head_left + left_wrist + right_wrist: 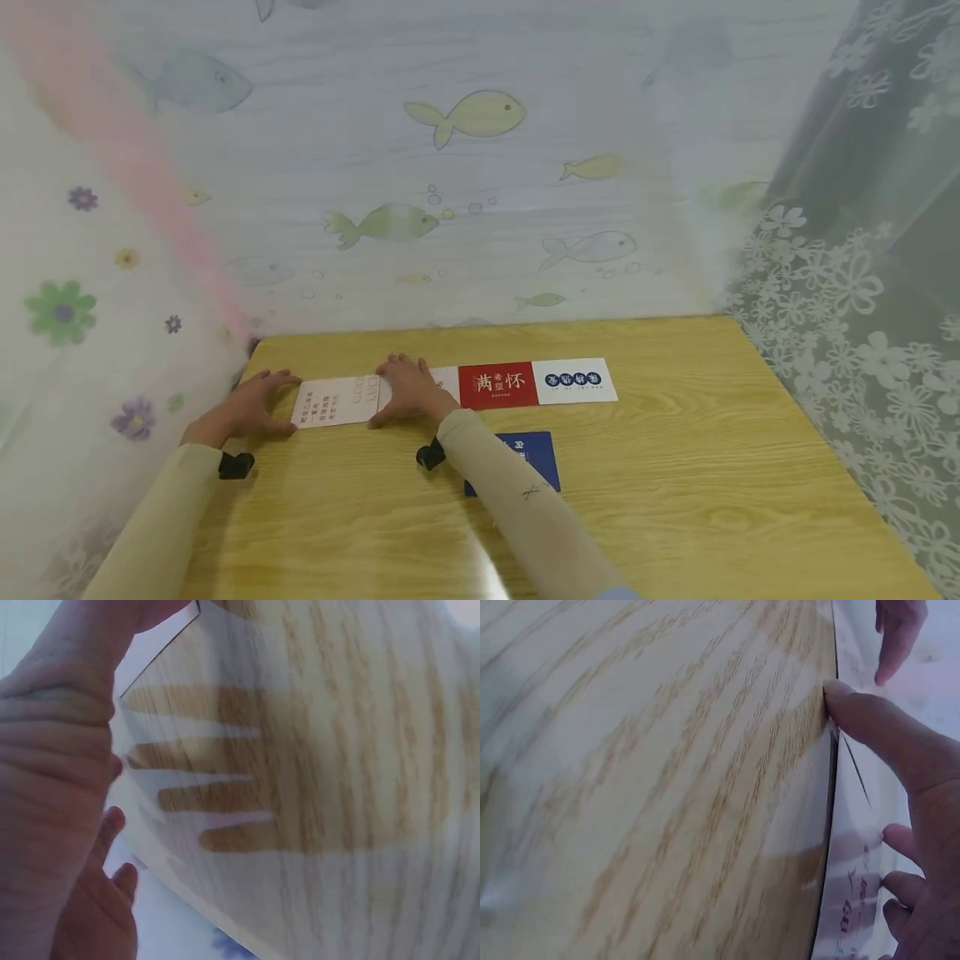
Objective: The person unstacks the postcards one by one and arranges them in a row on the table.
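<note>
A row of cards lies along the back of the wooden table. At its left end is a pale pink card (322, 406) with red lettering. My left hand (253, 406) spreads thumb and fingers at that card's left edge. My right hand (411, 390) spans the row where the pink card meets another pale card (450, 382), mostly hidden under the hand. In the right wrist view, the right thumb (885, 727) touches the lower edge by the seam. Further right lie a red card (497, 385) and a white card (573, 382) with blue dots.
A blue card (542, 454) lies in front of the row, partly covered by the right forearm. Behind the wooden table (690, 467) hangs a fish-printed cloth (480, 258); a lace curtain (847, 283) hangs at the right.
</note>
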Demonstrator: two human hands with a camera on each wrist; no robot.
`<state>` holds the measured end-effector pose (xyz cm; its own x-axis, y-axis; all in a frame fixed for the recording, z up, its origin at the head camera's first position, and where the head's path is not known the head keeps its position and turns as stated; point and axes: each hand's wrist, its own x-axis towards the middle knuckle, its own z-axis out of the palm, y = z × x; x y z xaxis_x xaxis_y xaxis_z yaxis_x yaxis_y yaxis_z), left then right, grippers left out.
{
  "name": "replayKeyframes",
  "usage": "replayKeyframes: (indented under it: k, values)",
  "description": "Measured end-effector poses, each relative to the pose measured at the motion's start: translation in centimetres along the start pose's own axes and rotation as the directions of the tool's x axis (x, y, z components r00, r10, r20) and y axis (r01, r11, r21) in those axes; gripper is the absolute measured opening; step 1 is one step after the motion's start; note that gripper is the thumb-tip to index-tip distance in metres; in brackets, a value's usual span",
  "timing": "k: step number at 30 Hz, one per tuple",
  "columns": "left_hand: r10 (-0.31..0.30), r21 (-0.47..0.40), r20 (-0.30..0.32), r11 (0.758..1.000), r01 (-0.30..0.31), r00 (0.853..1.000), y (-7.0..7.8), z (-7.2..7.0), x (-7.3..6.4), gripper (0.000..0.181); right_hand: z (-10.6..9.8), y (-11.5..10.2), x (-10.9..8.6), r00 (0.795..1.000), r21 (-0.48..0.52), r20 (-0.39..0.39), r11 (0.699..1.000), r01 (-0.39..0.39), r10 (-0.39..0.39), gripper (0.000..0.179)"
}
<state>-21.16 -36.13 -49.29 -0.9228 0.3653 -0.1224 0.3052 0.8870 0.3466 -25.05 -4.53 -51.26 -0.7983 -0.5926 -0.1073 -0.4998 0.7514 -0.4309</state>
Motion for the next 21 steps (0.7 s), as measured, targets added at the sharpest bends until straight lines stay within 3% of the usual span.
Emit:
replayKeyframes:
  k: [3, 6, 8, 10, 12, 16, 19, 21]
  values:
    - [0.005, -0.029, -0.039, 1.000, -0.006, 0.999, 0.0, 0.0, -0.5, 0.091, -0.3, -0.2, -0.3, 1.000, -0.011, 0.007, 1.000, 0.009, -0.009, 0.103]
    - [0.022, -0.079, -0.112, 0.996, -0.031, 0.993, 0.4, -0.1, -1.1, 0.089, -1.2, 0.0, -1.1, 1.000, 0.044, -0.003, 0.999, 0.024, -0.024, 0.105]
    - [0.038, -0.117, -0.178, 0.991, -0.059, 0.983, 1.0, 0.0, -1.4, 0.086, -1.9, 0.3, -2.0, 0.998, 0.091, -0.027, 0.994, 0.055, -0.053, 0.105]
    - [0.065, -0.141, -0.261, 0.984, -0.105, 0.963, 1.8, 0.5, -1.7, 0.082, -2.8, 0.8, -3.2, 0.995, 0.160, -0.055, 0.982, 0.097, -0.089, 0.102]
    - [0.087, -0.156, -0.326, 0.977, -0.145, 0.941, 3.2, 0.9, -1.9, 0.077, -3.6, 1.3, -4.8, 0.990, 0.227, -0.082, 0.965, 0.135, -0.119, 0.100]
    - [0.130, -0.186, -0.432, 0.955, -0.229, 0.893, 7.1, 2.2, -2.5, 0.068, -4.9, 2.4, -8.8, 0.981, 0.396, -0.134, 0.900, 0.181, -0.138, 0.094]
    - [0.143, -0.233, -0.464, 0.933, -0.276, 0.874, 10.3, 3.4, -3.0, 0.067, -5.6, 3.2, -12.0, 0.979, 0.464, -0.151, 0.864, 0.194, -0.138, 0.087]
    - [0.158, -0.245, -0.472, 0.922, -0.301, 0.867, 12.3, 4.4, -3.2, 0.069, -5.7, 3.9, -14.0, 0.978, 0.471, -0.157, 0.860, 0.199, -0.141, 0.083]
